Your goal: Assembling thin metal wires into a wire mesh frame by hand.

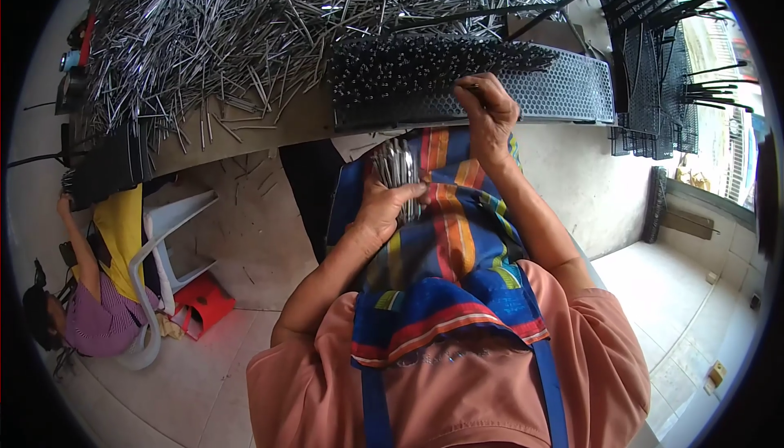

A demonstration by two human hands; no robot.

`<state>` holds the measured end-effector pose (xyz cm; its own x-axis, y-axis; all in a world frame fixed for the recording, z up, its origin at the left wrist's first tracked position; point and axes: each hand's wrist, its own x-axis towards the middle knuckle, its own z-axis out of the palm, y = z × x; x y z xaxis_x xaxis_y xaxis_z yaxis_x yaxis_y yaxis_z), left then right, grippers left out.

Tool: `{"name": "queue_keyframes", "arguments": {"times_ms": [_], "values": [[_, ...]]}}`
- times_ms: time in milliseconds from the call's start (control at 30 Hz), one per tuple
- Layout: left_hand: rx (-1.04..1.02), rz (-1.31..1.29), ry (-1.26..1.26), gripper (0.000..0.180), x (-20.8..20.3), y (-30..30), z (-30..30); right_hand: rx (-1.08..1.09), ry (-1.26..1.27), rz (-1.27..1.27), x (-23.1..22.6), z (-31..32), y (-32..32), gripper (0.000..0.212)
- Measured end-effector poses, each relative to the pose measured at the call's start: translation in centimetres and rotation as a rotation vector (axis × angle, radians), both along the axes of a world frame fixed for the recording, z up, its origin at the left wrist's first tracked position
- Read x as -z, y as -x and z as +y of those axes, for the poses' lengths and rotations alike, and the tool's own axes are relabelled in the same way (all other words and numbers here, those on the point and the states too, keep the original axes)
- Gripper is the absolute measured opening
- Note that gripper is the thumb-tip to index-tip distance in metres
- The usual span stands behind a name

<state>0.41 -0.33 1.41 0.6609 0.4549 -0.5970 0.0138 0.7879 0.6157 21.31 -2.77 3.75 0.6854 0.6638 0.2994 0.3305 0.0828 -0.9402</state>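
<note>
Salmon shirt nearest, blue striped apron over it. Left grip closed round a bundle of thin metal rods, held over the lap, just short of the desk's near edge. Right grip raised at the near side of a perforated tray, fingers curled together; cannot tell whether a rod is pinched there. Tray lies along the desk's near edge, right of a large loose heap of rods. Dark-ended rods crowd the tray's left part and far side; open holes toward its right end. Near the desk's left corner: another person in a purple top, beside a white chair; red bag on the floor.
</note>
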Motion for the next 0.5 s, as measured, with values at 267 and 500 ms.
{"name": "queue_keyframes", "arguments": {"times_ms": [267, 500], "values": [[-0.186, 0.076, 0.037, 0.026, 0.0, -0.6, 0.5, -0.057, 0.09, -0.163, 0.0, -0.1, 0.7, 0.01], [-0.157, 0.041, 0.046, 0.024, 0.1, -0.3, 0.6, -0.066, 0.164, -0.195, 0.1, 0.7, 0.3, 0.012]]}}
